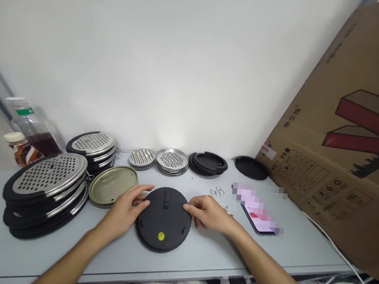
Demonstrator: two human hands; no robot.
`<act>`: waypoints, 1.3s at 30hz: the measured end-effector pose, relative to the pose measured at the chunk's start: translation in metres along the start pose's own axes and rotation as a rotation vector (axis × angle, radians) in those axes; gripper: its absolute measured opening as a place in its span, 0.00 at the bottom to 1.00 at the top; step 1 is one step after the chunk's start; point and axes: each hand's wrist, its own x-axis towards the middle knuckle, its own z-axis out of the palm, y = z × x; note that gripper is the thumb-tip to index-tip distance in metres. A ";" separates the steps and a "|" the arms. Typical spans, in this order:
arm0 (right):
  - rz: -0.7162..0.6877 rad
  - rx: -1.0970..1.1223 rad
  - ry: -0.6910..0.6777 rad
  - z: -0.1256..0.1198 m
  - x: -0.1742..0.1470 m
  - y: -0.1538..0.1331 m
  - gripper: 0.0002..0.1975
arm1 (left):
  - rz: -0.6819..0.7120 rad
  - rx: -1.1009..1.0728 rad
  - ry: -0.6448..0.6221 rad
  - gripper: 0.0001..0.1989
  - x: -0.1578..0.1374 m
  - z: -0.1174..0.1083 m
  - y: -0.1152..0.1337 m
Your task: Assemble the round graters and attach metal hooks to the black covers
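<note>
My right hand (208, 212) pinches the black disc (166, 221), left hand (130, 202) loosely open against it; grater stacks (50, 179) look assembled, rings (217, 192) loose.

A matt black round disc (164, 219) shows its broad face upward near the front edge of the pale grey table (115, 254). It carries a short black strap (166, 200), two small dark fittings (183, 230) and one round yellow sticker (161, 236).

Pale grey table (202, 258). Clock centred on black round plate (176, 222) lying there.
9 o'clock: tall grater stack (48, 177).
10: olive dishes (112, 183); beyond, second grater stack (94, 143).
11: small grater plates (142, 158).
12: wider grater plates (172, 159).
1: black rims (207, 162).
2: wire rings (220, 191), farther dark disc (251, 167).
3: phone (259, 216).
</note>
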 end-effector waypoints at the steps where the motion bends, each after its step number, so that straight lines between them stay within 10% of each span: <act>1: 0.002 -0.020 -0.009 0.000 0.000 0.001 0.24 | 0.006 0.023 -0.006 0.18 0.000 0.000 0.001; 18: -0.035 -0.211 0.066 -0.005 0.002 0.000 0.20 | 0.080 0.253 -0.199 0.23 -0.008 0.003 0.016; 25: -0.129 -0.291 0.146 0.001 0.008 0.005 0.18 | 0.088 0.335 -0.366 0.41 -0.014 0.001 0.017; 39: -0.313 -0.448 0.193 0.013 0.020 0.005 0.18 | 0.071 0.356 -0.339 0.44 -0.018 0.011 0.018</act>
